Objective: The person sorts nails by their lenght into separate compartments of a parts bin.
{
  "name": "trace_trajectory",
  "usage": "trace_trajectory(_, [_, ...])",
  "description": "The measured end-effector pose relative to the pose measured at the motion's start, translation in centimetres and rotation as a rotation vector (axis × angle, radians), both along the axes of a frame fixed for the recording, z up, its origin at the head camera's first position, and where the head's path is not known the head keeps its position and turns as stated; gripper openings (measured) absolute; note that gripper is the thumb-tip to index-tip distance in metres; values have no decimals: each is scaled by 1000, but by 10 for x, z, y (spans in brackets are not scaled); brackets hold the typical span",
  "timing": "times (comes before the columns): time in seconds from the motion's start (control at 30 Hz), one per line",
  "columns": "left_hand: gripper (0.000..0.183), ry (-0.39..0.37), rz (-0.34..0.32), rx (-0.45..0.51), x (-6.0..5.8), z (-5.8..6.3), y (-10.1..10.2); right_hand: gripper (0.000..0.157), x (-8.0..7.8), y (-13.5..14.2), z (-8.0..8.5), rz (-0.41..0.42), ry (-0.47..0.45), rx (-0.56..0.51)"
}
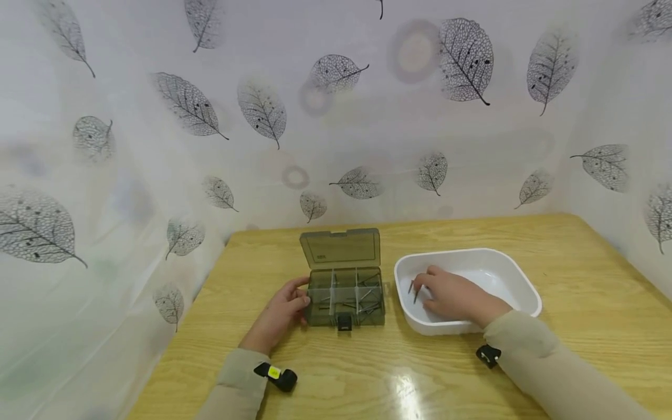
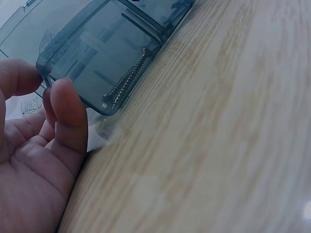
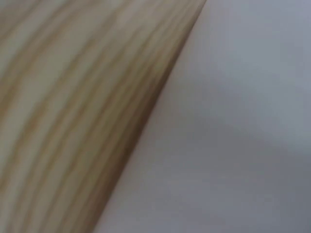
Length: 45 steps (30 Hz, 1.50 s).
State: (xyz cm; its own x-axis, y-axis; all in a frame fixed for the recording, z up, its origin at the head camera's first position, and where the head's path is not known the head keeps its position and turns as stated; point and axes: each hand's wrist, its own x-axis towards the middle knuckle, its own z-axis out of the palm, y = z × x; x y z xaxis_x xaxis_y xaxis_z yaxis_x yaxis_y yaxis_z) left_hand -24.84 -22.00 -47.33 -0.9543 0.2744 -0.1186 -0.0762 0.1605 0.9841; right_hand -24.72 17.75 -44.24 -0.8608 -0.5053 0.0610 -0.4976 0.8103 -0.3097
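A smoky grey plastic compartment box [image 1: 320,318] with its lid [image 1: 341,249] raised stands on the table, screws lying in several of its compartments. My left hand [image 1: 280,315] pinches the box's left wall between thumb and fingers. Two long screws [image 2: 127,80] show through the clear wall in the left wrist view. To the right, my right hand [image 1: 454,294] reaches down into a white tray [image 1: 517,286], its thumb apart from the bent index finger. Two screws [image 1: 416,296] lie by its fingertips. The right wrist view shows only blurred tray wall and table, no hand.
The wooden table [image 1: 362,373] carries the box and tray side by side, with a narrow gap between them. A black latch [image 1: 344,322] juts from the box's front. Leaf-printed sheeting [image 1: 367,116] hangs behind the table and along both sides.
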Motion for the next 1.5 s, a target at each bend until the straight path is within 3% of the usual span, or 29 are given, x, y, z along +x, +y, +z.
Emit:
trace_trajectory(0.17, [52,9,4,8,2,0,3,15,2,3,-1,-6,9,11])
trace_trajectory(0.5, [51,46,40,4,9,0,2,21,3,-1,0,58,-7,-16])
trace_trajectory(1.03, [52,51,45,-52,12,1,5,25,3,-4,8,3,-83,17])
trace_trajectory(1.23, [51,51,43,-50,11,0,6,21,3,-4,13,-5,-40,-13])
trace_trajectory(1.5, [52,49,40,-28,12,-1,4,23,1,-11,23,93,38,-117])
